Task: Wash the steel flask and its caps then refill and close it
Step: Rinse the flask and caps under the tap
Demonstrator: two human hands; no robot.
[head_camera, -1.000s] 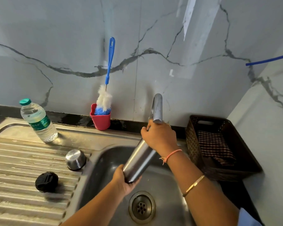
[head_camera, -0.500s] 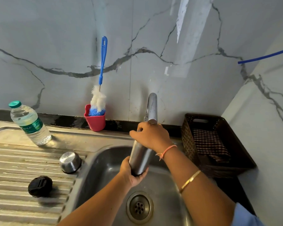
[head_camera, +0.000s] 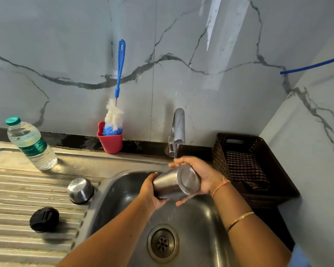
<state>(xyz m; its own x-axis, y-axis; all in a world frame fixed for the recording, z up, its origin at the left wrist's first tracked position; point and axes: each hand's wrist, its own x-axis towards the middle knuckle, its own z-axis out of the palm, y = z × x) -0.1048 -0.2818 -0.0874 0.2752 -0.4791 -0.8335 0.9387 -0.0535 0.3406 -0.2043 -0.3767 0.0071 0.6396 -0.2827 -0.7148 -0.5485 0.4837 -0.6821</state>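
Observation:
The steel flask (head_camera: 176, 182) lies nearly level over the sink basin (head_camera: 201, 224), its flat base turned toward me, under the tap (head_camera: 177, 130) from which a thin stream of water falls. My left hand (head_camera: 149, 191) grips the far end of the flask. My right hand (head_camera: 199, 177) wraps the base end, fingers above and below it. The steel cup cap (head_camera: 80, 190) stands upside down on the ribbed drainboard (head_camera: 27, 189). The black inner cap (head_camera: 44, 219) lies nearer me on the same drainboard.
A plastic water bottle (head_camera: 30, 144) stands at the drainboard's back left. A blue bottle brush (head_camera: 117, 105) stands in a red holder (head_camera: 110, 140) against the marble wall. A dark basket (head_camera: 258, 168) with a checked cloth sits right of the sink. The drain (head_camera: 163, 243) lies below my hands.
The flask has tipped from upright under the tap to nearly level, base toward me. My right hand slid from its top to its base end; my left hand moved up along the body.

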